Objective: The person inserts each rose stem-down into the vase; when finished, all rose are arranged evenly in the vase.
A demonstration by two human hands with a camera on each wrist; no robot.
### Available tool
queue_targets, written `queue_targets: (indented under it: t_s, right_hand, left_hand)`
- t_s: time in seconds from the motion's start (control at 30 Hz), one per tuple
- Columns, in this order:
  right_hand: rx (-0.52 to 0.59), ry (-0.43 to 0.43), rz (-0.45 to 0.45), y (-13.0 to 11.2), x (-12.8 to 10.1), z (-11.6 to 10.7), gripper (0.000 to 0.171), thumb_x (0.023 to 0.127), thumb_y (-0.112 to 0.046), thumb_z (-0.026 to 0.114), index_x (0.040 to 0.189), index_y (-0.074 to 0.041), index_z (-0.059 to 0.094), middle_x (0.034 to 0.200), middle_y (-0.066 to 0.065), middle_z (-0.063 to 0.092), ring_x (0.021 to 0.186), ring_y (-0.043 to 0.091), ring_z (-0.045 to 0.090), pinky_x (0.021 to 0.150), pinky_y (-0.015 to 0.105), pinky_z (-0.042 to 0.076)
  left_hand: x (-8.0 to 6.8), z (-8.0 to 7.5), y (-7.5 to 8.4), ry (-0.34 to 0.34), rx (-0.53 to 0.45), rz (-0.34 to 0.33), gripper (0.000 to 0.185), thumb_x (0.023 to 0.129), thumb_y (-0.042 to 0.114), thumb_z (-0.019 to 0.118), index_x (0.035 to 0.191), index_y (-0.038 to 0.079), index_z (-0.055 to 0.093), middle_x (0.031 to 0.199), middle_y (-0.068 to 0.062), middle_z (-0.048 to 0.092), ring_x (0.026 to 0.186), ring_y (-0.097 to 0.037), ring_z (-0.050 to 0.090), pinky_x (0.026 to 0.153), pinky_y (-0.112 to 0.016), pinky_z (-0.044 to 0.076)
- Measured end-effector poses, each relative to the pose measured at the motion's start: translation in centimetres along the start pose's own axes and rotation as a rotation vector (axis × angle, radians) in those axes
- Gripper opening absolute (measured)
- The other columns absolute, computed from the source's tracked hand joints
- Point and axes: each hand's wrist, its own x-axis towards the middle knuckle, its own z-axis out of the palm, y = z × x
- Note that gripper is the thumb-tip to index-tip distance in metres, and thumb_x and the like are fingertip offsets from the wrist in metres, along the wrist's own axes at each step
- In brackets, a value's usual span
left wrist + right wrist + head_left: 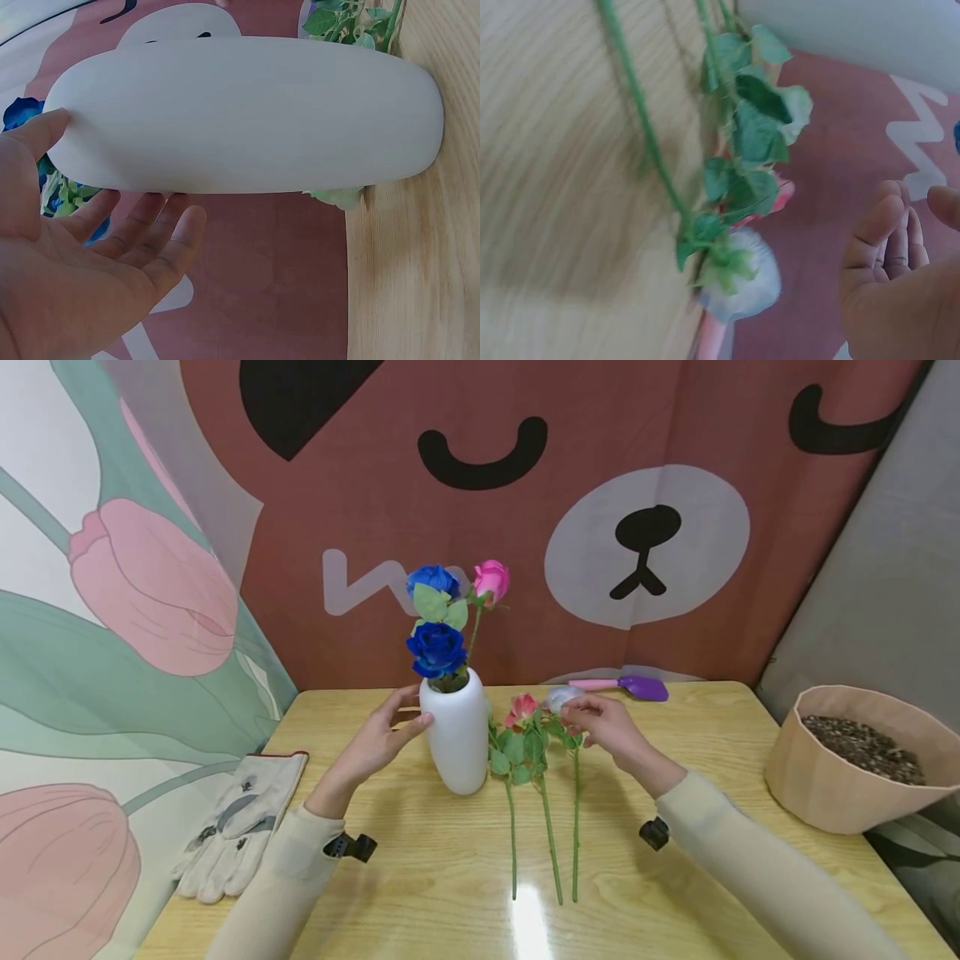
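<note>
Three flowers [442, 627] already stood in the white vase [454, 739] at the table's [420, 893] middle, and three more stems [543, 827] lay just right of it, not yet placed. Our left hand [378, 739] rested open against the vase's left side. Our right hand [603, 722] hovered at the pale flower [562, 697]; only the right wrist view showed its fingers [889, 240] relaxed and apart from it, grasping nothing.
</note>
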Motion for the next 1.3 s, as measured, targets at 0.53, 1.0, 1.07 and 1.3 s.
queue_targets:
  t_s: [0.53, 1.0, 1.07, 1.3]
  right_hand:
    - [-0.008, -0.031, 0.122, 4.7, -0.7, -1.0, 0.044, 0.103, -0.030, 0.056, 0.131, 0.003, 0.058, 0.118, 0.020, 0.068, 0.094, 0.021, 0.067, 0.077, 0.038, 0.055]
    - [-0.017, -0.031, 0.203, 7.2, -0.9, -0.1, 0.040, 0.102, -0.022, 0.057, 0.129, 0.007, 0.060, 0.109, 0.016, 0.073, 0.084, 0.014, 0.067, 0.067, 0.030, 0.056]
    - [-0.020, -0.037, 0.216, 7.4, -1.0, 0.0, 0.039, 0.101, -0.023, 0.058, 0.128, 0.006, 0.060, 0.106, 0.015, 0.074, 0.081, 0.013, 0.067, 0.066, 0.029, 0.056]
    - [-0.031, -0.069, 0.232, 8.3, -1.0, 0.3, 0.038, 0.102, -0.022, 0.057, 0.126, 0.008, 0.061, 0.103, 0.014, 0.073, 0.076, 0.013, 0.067, 0.062, 0.028, 0.055]
  left_hand:
    - [0.0, 0.0, -0.1, -0.001, -0.005, -0.002, 0.062, 0.099, 0.048, 0.058, 0.152, 0.026, 0.036, 0.148, -0.009, 0.047, 0.136, -0.038, 0.047, 0.107, -0.060, 0.044]
    - [0.2, -0.1, -0.2, -0.006, -0.020, 0.005, 0.061, 0.098, 0.049, 0.059, 0.151, 0.027, 0.037, 0.147, -0.010, 0.046, 0.137, -0.039, 0.047, 0.106, -0.061, 0.044]
    - [0.2, -0.1, -0.2, -0.007, -0.020, 0.006, 0.061, 0.098, 0.049, 0.059, 0.151, 0.027, 0.038, 0.147, -0.009, 0.047, 0.137, -0.039, 0.047, 0.106, -0.061, 0.044]
    - [0.1, -0.1, -0.3, -0.006, -0.012, 0.012, 0.060, 0.099, 0.047, 0.059, 0.151, 0.026, 0.038, 0.147, -0.010, 0.047, 0.137, -0.039, 0.047, 0.106, -0.060, 0.045]
